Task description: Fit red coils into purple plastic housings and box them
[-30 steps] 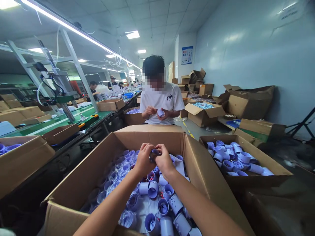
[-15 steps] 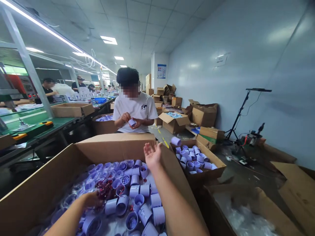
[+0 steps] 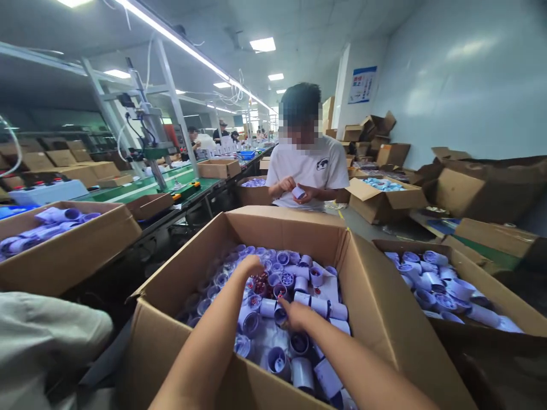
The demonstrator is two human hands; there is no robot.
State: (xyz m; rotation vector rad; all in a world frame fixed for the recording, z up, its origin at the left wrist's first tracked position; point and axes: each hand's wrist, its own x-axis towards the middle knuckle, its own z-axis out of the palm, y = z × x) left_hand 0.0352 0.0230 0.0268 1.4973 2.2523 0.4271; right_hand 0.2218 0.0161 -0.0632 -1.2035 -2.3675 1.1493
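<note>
Inside a large cardboard box lie many purple plastic cups, some upright and some on their sides. A cluster of small dark red pieces sits among them. My left hand hangs over this cluster, its bent wrist in front and its fingertips hidden. Lower and to the right, my right hand has its thumb and index finger at the rim of a purple cup. A small red bit shows by the index fingertip.
Across the box a co-worker in a white shirt handles a purple cup. A box of purple cups stands at right, another box at left. A green workbench runs along the left.
My right hand, open and raised by the box's right wall before, is now down among the cups. A cup seen above the right-hand box is gone from the air. The view has turned left.
</note>
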